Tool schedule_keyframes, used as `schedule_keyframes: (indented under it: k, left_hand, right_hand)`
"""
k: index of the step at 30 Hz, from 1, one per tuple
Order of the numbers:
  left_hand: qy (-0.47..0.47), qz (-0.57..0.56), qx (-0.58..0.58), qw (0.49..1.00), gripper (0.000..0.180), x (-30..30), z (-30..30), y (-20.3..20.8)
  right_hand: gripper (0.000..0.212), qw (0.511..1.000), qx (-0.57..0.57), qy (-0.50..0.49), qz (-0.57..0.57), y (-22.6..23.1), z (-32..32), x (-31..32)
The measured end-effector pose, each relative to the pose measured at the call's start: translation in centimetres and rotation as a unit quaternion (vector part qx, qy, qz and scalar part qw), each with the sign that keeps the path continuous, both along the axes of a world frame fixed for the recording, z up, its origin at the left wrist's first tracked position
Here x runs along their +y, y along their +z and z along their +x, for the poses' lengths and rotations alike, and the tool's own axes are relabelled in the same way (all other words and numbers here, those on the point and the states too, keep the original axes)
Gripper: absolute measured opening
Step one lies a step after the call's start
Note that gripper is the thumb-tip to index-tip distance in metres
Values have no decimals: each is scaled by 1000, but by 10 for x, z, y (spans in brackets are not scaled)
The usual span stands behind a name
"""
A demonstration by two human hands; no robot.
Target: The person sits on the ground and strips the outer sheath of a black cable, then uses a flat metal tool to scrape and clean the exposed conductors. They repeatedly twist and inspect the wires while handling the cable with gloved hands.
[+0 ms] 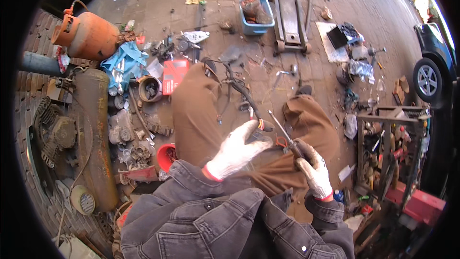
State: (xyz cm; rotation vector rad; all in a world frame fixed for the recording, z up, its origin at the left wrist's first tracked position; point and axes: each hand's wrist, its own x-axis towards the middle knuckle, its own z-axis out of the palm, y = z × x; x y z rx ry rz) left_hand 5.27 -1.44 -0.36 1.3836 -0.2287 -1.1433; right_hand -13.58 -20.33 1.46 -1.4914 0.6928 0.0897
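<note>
A white work glove with a red cuff covers my left hand (239, 147). Its thumb and fingers close around the end of a black wiring harness (245, 97), where some coloured wires (261, 124) show. The harness runs forward between my knees toward the ground. In my right hand (314, 169), gloved too and dirty at the fingers, is a screwdriver (282, 128) with a dark handle. Its metal shaft slants up and left, its tip apart from the harness. Below the shaft, an orange-red wire (281, 141) shows between the hands.
Left of my legs lie a red box (175, 76), a round tin (150, 89), a red bowl (166, 156) and an orange gas cylinder (93, 36). A blue basin (256, 29) and a floor jack (289, 19) stand ahead. A metal rack (383, 120) and a parked car (438, 50) are at right.
</note>
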Motion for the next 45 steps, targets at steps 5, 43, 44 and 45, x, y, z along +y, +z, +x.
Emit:
schedule_keyframes:
  k: [5,43,44,45]
  left_hand:
    - [-25,23,-131,991,50,20,-21,15]
    - [-77,82,-485,868,32,34,-30,12]
    - [-80,80,-490,864,32,35,-30,11]
    - [-85,81,-489,864,32,35,-30,10]
  right_hand:
    - [55,998,52,16,6,42,-34,20]
    - [48,982,73,151,-91,83,-51,20]
    - [48,982,73,150,-87,83,-51,20]
    - [47,982,71,145,-95,82,-51,21]
